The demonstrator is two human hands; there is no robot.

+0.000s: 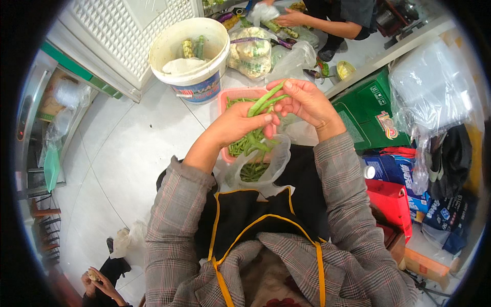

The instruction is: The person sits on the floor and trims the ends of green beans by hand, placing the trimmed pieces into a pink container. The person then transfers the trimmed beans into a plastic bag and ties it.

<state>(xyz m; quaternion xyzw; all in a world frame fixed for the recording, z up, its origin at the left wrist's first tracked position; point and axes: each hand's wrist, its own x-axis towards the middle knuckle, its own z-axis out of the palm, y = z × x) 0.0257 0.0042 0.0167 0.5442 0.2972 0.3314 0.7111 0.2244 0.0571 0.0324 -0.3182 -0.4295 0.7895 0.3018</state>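
Several long green beans [264,103] span the space between my two hands. My left hand [245,122] is closed around their lower ends, and some beans hang beneath its fingers. With thumb and forefinger, my right hand [303,98] pinches the upper tip of one bean. Below them a pink plastic basket [223,94] holds green bean pieces, partly covered by my left hand and wrist. A clear plastic bag [283,157] with more green beans [254,171] lies open at my lap, against my black apron [264,207] with yellow trim.
A white bucket [188,73] stands beyond the basket, beside bagged cauliflower [251,53]. At the top another person's hands [293,18] handle a bag among vegetables. A third person's hands [98,282] hold something at lower left. A green carton [368,111] and red bag [389,199] line my right.
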